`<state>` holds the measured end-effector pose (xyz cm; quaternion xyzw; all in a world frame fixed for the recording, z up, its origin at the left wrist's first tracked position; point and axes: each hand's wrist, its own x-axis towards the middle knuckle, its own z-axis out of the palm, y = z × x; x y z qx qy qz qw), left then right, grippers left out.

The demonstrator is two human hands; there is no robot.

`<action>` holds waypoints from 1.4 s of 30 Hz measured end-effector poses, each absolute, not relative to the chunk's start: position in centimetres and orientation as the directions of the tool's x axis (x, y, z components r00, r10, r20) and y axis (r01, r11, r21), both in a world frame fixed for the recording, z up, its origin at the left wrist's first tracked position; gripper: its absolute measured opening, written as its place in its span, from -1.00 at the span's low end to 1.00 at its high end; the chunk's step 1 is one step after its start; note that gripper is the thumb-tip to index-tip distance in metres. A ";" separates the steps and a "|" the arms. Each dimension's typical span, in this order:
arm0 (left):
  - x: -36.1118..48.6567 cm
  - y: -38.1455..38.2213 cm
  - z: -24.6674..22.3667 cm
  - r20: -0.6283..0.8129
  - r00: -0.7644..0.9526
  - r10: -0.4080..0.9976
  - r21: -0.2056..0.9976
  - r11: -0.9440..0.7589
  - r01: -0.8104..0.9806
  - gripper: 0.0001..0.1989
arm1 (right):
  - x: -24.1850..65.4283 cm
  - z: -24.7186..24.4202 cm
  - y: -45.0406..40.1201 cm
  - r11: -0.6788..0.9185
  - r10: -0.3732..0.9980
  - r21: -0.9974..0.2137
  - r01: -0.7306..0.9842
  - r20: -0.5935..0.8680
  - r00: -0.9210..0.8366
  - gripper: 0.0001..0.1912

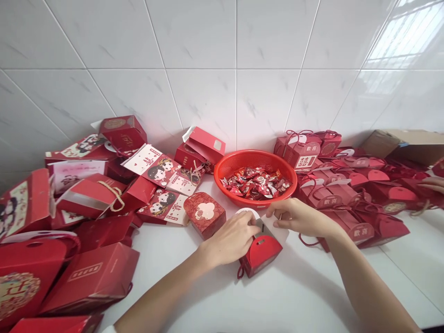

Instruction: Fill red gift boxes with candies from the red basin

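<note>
In front of me on the white table is a small red candy box (262, 256) with one rounded red flap folded over and pale flaps standing up at its far side. A dark red cord loop hangs from its near left corner. My left hand (234, 236) is closed on the box's left side, fingers bent over its top edge. On the other side, my right hand (298, 217) has bent fingers at the raised pale flap, thumb and fingertips close together. Just left of the box stands a patterned red box (205, 215).
A red plastic basket (255, 157) of wrapped candies (256, 181) stands behind. Red boxes (90, 277) crowd the left, tied boxes (338, 199) the right. At the right edge are another person's hand (433, 186) and a cardboard carton (405, 145). A tiled wall (201, 97) rises behind.
</note>
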<state>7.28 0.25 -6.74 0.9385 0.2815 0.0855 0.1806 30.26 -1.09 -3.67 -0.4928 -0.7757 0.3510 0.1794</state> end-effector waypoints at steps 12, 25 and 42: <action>6.6 0.8 -5.9 0.039 0.795 0.606 0.694 -0.589 0.415 -0.62 | 30.3 -5.3 -2.4 0.247 0.911 -0.631 0.735 -0.107 -0.398 -0.85; 6.4 -0.3 -6.1 -0.037 0.824 0.565 0.451 -0.726 0.518 -0.51 | 25.0 -6.6 -5.6 0.342 0.939 -0.020 0.939 -0.016 -0.342 -0.64; -0.1 -0.1 -3.2 -0.201 0.740 0.642 0.475 -0.597 0.647 -0.48 | 25.1 -8.9 -6.6 0.349 0.935 -0.197 0.916 0.003 -0.355 -0.13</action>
